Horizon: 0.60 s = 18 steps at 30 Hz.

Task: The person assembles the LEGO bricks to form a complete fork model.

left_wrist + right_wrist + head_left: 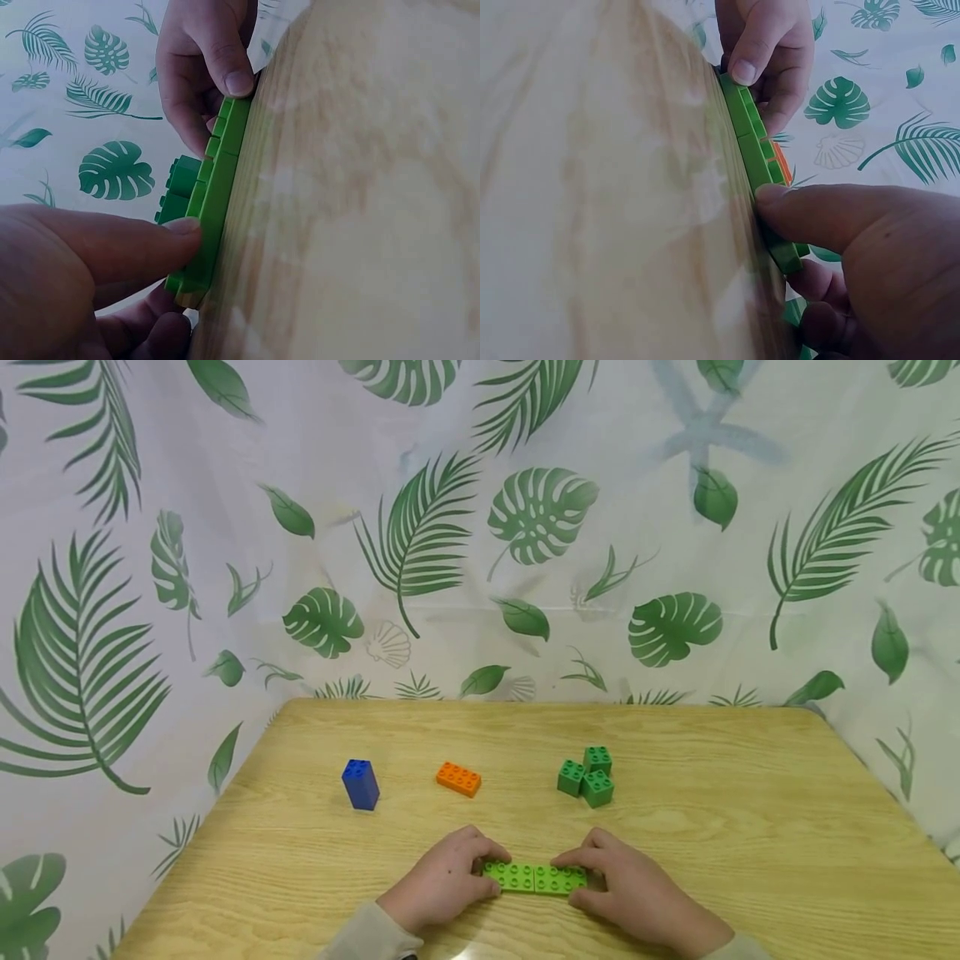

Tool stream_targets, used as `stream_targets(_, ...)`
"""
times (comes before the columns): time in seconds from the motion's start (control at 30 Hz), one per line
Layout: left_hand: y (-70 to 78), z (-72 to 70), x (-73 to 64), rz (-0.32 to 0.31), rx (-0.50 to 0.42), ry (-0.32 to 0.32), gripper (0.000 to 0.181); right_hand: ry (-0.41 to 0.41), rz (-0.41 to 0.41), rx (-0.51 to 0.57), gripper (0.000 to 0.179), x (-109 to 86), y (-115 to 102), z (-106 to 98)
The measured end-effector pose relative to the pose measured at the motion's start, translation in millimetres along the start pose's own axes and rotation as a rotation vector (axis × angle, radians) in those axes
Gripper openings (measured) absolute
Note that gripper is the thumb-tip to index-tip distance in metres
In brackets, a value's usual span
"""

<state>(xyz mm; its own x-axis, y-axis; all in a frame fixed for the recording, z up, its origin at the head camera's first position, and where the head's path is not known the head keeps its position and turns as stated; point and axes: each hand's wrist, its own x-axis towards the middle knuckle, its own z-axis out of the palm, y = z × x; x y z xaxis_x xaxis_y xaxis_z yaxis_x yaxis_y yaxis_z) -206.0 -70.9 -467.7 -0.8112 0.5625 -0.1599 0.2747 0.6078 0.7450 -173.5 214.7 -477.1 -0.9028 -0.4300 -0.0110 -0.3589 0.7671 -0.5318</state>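
Two light green building bricks lie end to end on the wooden table, studs up, with a thin seam between them. My left hand grips the left light green brick, thumb on the near side and fingers at the far side. At the other end my right hand pinches the right light green brick the same way. In the left wrist view the thumb presses the brick's side. The right wrist view shows the right thumb against its brick's near face.
A tall blue brick stack stands at the left. An orange brick lies beyond the hands, near the middle. Several dark green bricks sit close together farther right. A leaf-printed cloth hangs behind the wooden table.
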Motion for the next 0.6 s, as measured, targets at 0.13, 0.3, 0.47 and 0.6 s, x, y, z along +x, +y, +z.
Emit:
stream_targets(0.13,0.4,-0.4,0.2,0.005,0.017,0.005,0.027,0.006,-0.004,-0.007,0.034,0.9,-0.8,-0.3)
stream_targets(0.3,-0.1,-0.7,1.0,0.003,0.035,0.024,0.028,0.014,0.008,-0.033,0.035,2.4,-3.7,-1.3)
stream_targets(0.47,-1.6,-0.4,2.5,0.012,0.025,0.034,0.03,0.019,0.03,-0.034,0.036,2.8,-4.7,-1.6)
stream_targets(0.6,-5.6,-0.1,1.7,0.016,-0.01,0.027,0.033,0.017,0.024,-0.025,0.037,1.3,-3.3,0.4)
